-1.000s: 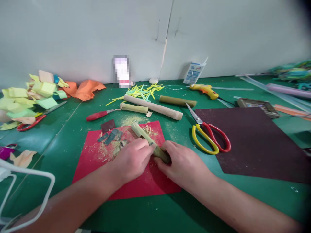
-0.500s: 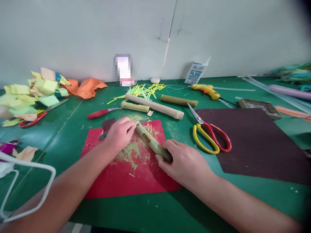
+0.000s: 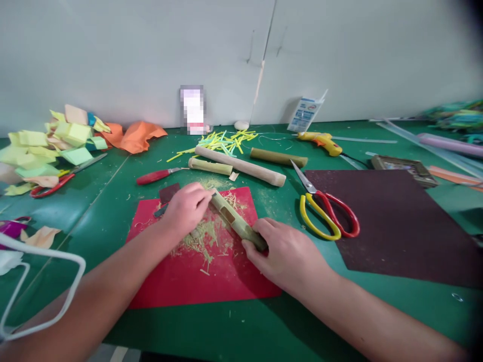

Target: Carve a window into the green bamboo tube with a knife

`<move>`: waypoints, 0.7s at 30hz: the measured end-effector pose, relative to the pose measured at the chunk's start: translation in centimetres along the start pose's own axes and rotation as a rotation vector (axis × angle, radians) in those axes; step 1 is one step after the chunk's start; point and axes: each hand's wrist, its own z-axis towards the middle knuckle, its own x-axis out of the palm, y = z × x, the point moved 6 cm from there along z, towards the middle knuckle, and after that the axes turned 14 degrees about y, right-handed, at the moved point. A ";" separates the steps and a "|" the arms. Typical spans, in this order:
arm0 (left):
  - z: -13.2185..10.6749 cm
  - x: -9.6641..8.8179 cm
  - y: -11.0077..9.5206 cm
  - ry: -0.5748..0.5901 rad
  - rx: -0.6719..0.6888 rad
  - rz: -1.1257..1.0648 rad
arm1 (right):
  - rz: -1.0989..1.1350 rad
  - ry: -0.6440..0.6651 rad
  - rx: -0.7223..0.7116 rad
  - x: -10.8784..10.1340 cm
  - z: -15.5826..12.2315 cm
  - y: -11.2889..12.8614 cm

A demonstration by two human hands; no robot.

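My right hand (image 3: 281,249) is wrapped round the near end of a green bamboo tube (image 3: 238,221), which slants over a red mat (image 3: 226,286). A rectangular opening is cut in the tube's upper side. At the tube's far end, my left hand (image 3: 188,205) is closed in a pinch; a small dark bit shows by its fingertips, too small to name. Pale green shavings (image 3: 206,234) lie on the mat under and beside the tube. A dark brown piece (image 3: 169,192), like sandpaper, lies behind my left hand, with a dark blade-like tip close by.
Behind the mat lie a red-handled tool (image 3: 153,177), a cut bamboo piece (image 3: 209,167), a pale stick (image 3: 245,166) and another bamboo tube (image 3: 279,157). Scissors (image 3: 328,216) rest partly on a dark brown sheet (image 3: 392,226). A yellow glue gun (image 3: 320,143) lies further back. Folded papers (image 3: 56,141) are heaped left.
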 end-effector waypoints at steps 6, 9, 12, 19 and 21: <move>0.0 -0.4 0.4 -0.014 -0.023 0.005 | -0.006 -0.003 -0.017 -0.1 -0.1 0.1; 0.0 -0.1 0.2 -0.010 -0.013 -0.004 | -0.017 -0.003 -0.012 -0.1 -0.1 0.1; 0.0 0.2 -0.3 0.020 0.011 -0.034 | -0.020 -0.015 0.001 -0.1 0.0 0.0; -0.1 -0.7 1.3 -0.037 -0.080 0.016 | 0.046 -0.006 -0.026 -0.2 0.1 0.0; -0.3 -0.7 1.5 -0.033 -0.079 0.035 | 0.063 0.003 -0.033 -0.1 0.0 0.1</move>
